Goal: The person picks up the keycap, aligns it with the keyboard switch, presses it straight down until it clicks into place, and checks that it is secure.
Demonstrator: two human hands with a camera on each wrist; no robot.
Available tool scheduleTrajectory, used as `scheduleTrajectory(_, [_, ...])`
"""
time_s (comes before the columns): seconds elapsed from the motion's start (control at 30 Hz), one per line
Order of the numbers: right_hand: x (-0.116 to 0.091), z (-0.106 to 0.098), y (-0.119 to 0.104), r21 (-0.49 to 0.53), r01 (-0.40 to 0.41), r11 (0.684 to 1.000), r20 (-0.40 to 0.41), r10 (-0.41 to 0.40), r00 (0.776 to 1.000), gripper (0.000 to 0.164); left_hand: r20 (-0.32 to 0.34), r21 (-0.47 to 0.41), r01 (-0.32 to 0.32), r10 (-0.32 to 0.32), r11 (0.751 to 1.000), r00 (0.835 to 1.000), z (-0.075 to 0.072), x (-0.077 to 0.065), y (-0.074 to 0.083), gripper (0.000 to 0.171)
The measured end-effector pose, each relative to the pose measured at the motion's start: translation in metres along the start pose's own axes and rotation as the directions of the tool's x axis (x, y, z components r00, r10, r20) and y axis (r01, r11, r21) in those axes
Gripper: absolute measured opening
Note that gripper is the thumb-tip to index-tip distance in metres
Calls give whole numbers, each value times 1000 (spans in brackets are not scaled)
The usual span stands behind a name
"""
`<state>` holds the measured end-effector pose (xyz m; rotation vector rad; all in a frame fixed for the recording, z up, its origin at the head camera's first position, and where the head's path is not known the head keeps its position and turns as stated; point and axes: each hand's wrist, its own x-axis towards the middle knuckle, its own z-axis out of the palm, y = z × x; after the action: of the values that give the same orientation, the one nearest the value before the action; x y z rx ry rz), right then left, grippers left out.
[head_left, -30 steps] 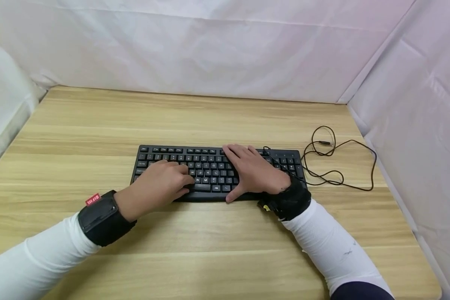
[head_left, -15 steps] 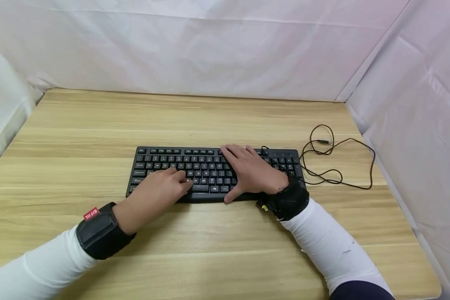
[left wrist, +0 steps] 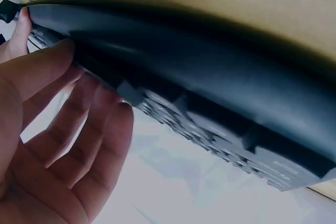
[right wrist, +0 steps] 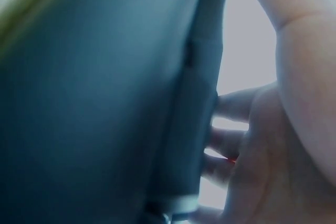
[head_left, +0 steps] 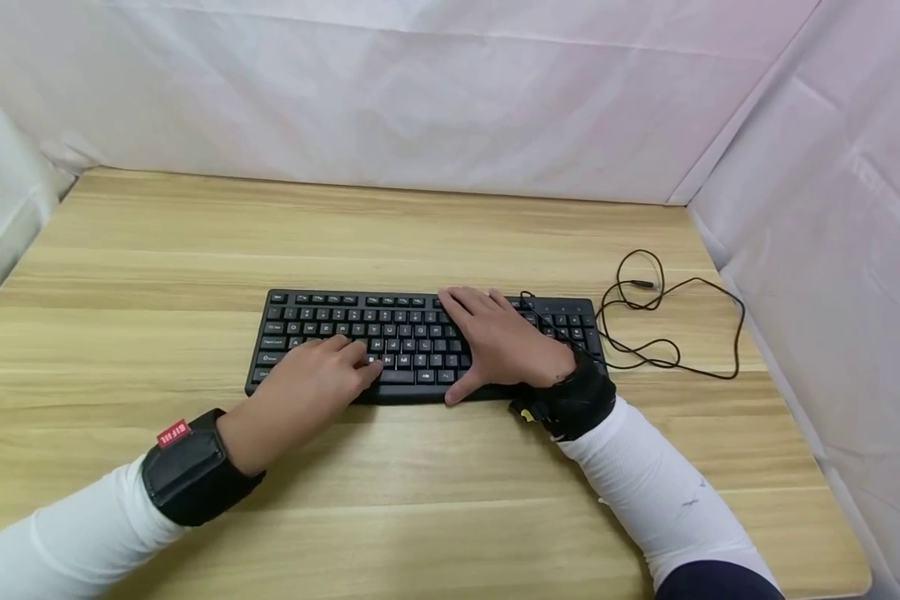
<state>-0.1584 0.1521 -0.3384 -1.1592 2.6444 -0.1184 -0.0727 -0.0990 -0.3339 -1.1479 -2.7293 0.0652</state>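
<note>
A black keyboard [head_left: 420, 396] with white-lettered keys lies flat on the wooden table. My left hand [head_left: 307, 375] rests over its left-middle keys with relaxed, slightly bent fingers. The left wrist view shows the left thumb [left wrist: 58, 59] near the keyboard's front rim and the fingertips at the keys. Spread wide, my right hand [head_left: 506, 342] lies across the right-middle keys. Its thumb touches the front edge and its straight fingers reach the back edge; the right wrist view shows these fingers [right wrist: 233, 106] partly hidden behind the keyboard [right wrist: 105, 103].
A thin black cable [head_left: 671, 362] runs from the keyboard's back edge under the right wrist and lies in loose loops to the right, its plug [head_left: 642, 284] inside a loop. White cloth walls [head_left: 420, 100] stand behind and beside the wooden table [head_left: 390, 533].
My left hand has drawn back slightly toward the front of the keyboard, showing more letter keys. My right hand keeps its place on the keyboard. The view has shifted slightly.
</note>
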Motion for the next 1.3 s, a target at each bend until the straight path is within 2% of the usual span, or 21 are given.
scheduleTrajectory(0.13, [0, -1, 0, 4, -5, 1000, 5, 5, 1000, 133, -24, -11, 26, -26, 1000, 999, 3, -1, 1, 32])
scheduleTrajectory(0.4, [-1, 2, 1, -16, 19, 1000, -28, -19, 999, 131, -81, -60, 3, -8, 998, 997, 8, -4, 6, 27])
scheduleTrajectory(0.7, [-3, 7, 5, 15, -3, 1000, -17, 3, 1000, 133, -61, 2, -13, 13, 1000, 998, 17, -4, 13, 33])
scheduleTrajectory(0.8, [-4, 9, 6, 10, -12, 1000, -20, 12, 1000, 133, -43, -1, -11, 11, 1000, 999, 18, -3, 15, 32])
scheduleTrajectory(0.9, [-4, 11, 6, 1, -22, 1000, -29, 22, 999, 133, -57, -45, 17, -20, 999, 998, 17, 0, 14, 22])
scheduleTrajectory(0.97, [-5, 12, 5, 11, -26, 1000, -28, 26, 999, 131, -83, -101, 46, -54, 994, 995, 17, 3, 11, 17])
scheduleTrajectory(1.1, [-4, 13, 4, 112, -35, 993, 28, 32, 999, 112, -168, -195, 116, -150, 974, 974, 12, 14, -8, 26])
scheduleTrajectory(1.17, [-5, 11, 5, 145, -58, 988, 41, 52, 998, 102, -207, -192, 149, -188, 970, 960, 9, 23, -22, 36])
scheduleTrajectory(1.23, [-4, 5, 8, 131, -85, 988, 21, 83, 996, 97, -224, -167, 196, -231, 966, 947, 5, 33, -37, 48])
scheduleTrajectory(1.3, [-2, -3, 14, 86, -123, 989, -26, 125, 992, 97, -199, -140, 262, -286, 955, 937, 1, 42, -52, 60])
